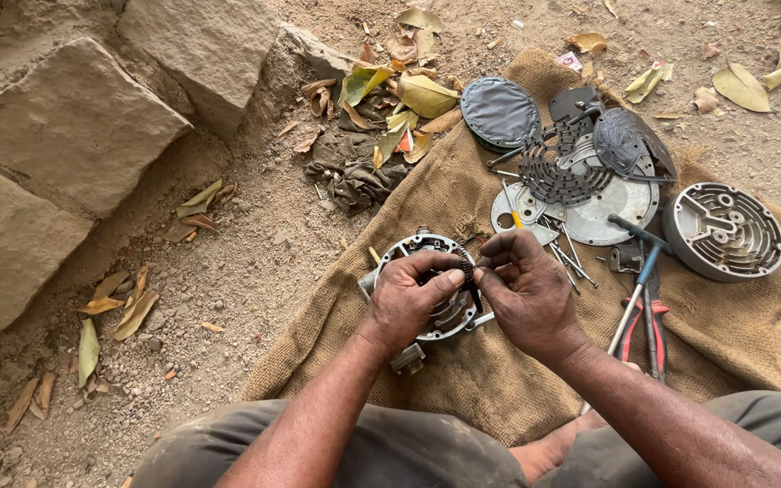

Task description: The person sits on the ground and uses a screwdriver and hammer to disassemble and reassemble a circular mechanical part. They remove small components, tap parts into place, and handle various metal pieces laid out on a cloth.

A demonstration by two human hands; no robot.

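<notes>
Left hand (413, 298) gripped the round metal housing (431, 285) resting on the burlap sack (499, 361); right hand (526, 294) pinched a small dark ribbed part (467, 269) at its rim. Judged best practice: steady the housing firmly, seat the part squarely, avoid forcing. Pliers (648, 325) and cover plates (589, 172) lay near.

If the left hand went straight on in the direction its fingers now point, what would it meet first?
The left hand points right, toward the right hand. It would probably meet the small dark ribbed part pinched between both hands first, then the right hand's fingers. Depth is hard to judge.
</notes>
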